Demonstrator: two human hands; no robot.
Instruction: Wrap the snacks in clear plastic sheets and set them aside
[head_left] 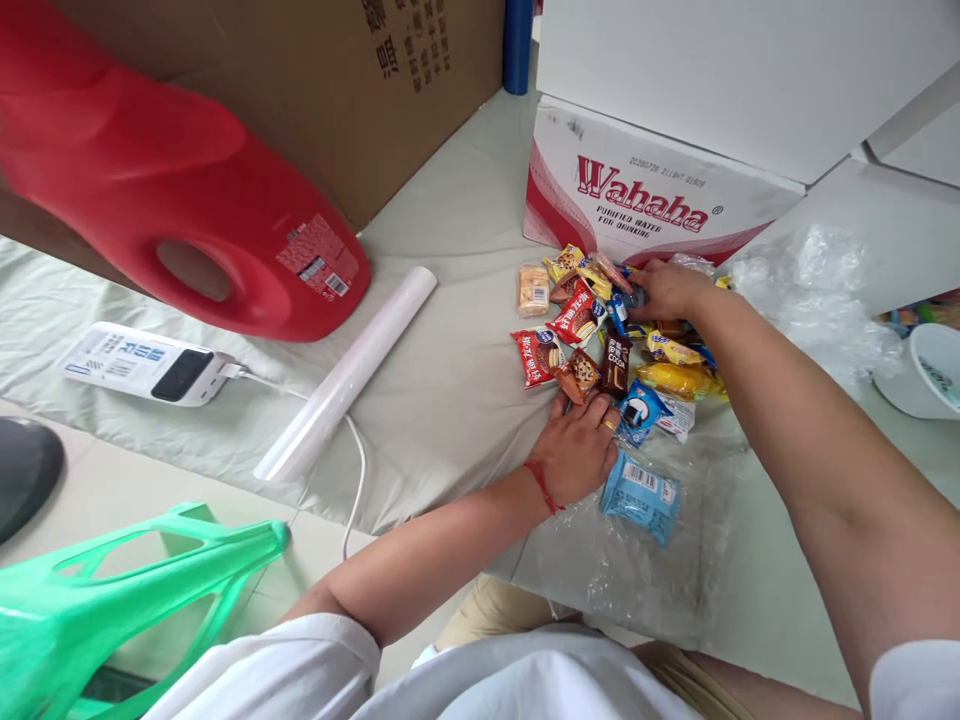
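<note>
A pile of wrapped snacks lies on the pale cloth. My left hand [577,450], palm down, rests at the pile's near edge, touching a brown-orange packet [579,376]; its fingers are spread. At the far right of the pile my right hand [669,292] reaches in with bent fingers around a dark item, partly hidden. Between the hands are red packets [577,312], a brown cocoa packet [616,364] and a blue packet [642,410]. A light-blue packet [642,496] lies nearer me on clear plastic [585,560]. A yellow packet [679,379] sits below my right forearm.
A Wahaha carton [645,190] stands behind the pile. Crumpled clear plastic [817,290] and a white bowl [926,375] are at right. To the left are a white roll [349,370], a red jug [247,200], a power bank [142,365] with cable and a green stool [135,590].
</note>
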